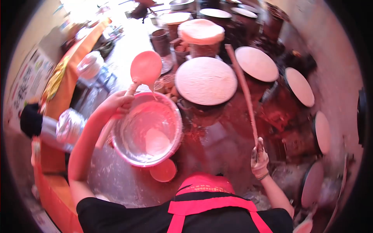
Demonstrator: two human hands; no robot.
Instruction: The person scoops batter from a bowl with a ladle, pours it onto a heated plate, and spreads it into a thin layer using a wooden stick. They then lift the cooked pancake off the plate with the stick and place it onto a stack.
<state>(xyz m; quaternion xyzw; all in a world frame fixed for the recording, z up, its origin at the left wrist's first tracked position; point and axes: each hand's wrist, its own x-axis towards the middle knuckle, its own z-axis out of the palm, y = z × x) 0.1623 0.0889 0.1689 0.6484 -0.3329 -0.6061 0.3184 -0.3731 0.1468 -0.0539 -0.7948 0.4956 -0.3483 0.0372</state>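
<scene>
Ladle sits above the far rim of the pink-rimmed basin, a thin strand of pale mixture trailing from its edge; the left hand, bare, has its grip closed around the handle; more mixture pools inside the basin, towards the near side. The right hand, in a pale glove, has its grip wrapped round the lower end of a long stick, which slants up and away; to the stick's left lies a broad pale disc, and more pale discs curve round to its right; a small red container sits just beside the basin's near edge.
</scene>
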